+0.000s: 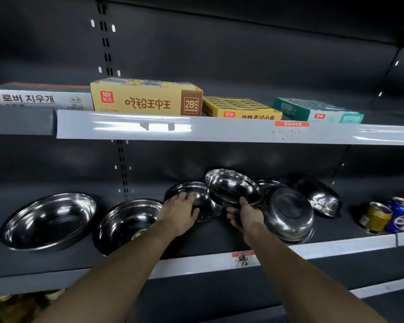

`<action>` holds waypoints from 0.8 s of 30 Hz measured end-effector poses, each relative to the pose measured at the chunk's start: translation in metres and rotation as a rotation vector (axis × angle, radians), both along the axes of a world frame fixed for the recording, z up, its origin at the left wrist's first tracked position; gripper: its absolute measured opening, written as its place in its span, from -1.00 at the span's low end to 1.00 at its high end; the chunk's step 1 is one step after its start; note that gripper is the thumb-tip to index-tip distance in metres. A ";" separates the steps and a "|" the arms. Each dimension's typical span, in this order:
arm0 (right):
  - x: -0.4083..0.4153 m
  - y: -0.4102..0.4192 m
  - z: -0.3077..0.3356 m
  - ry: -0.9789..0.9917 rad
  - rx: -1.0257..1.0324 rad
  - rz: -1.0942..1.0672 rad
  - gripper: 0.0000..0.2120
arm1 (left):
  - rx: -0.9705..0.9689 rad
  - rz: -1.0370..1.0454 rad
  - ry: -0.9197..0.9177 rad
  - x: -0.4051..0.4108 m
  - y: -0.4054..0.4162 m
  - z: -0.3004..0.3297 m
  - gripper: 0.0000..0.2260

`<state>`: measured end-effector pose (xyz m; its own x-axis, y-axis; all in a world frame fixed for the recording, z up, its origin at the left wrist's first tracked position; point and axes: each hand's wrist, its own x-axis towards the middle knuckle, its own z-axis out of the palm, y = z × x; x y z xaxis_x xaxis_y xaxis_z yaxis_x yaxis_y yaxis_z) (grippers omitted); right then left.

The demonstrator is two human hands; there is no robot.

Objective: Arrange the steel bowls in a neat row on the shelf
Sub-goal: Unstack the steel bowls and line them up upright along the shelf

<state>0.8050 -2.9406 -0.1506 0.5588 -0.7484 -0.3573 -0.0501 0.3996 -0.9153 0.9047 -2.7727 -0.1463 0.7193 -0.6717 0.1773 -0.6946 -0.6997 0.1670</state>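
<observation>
Several steel bowls lie on the dark middle shelf (56, 259). Two stand upright at the left: a large bowl (49, 220) and a second bowl (126, 223). My left hand (180, 212) rests on an upside-down bowl (202, 201) in the middle. My right hand (244, 216) grips the near rim of a tilted bowl (233, 186), lifted off the shelf with its inside facing me. To the right an overturned bowl (289, 215) leans near the shelf's front, another tilted bowl (322, 198) lies behind it, and a further rim (269, 184) shows between them.
Drink cans (390, 216) stand at the shelf's right end. The upper shelf (196, 131) overhangs close above, carrying eraser boxes (145, 99) and a green pack (317, 110). A price tag (243, 258) hangs on the front rail. More goods show at the bottom left.
</observation>
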 end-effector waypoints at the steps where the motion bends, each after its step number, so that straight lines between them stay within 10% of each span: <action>1: 0.001 0.000 0.001 -0.009 0.000 -0.002 -0.76 | -0.002 0.012 -0.001 0.002 0.002 0.001 -0.54; 24: 0.038 0.094 0.000 -0.091 -0.138 0.138 -0.74 | -0.132 0.328 0.043 0.033 0.132 0.031 -0.54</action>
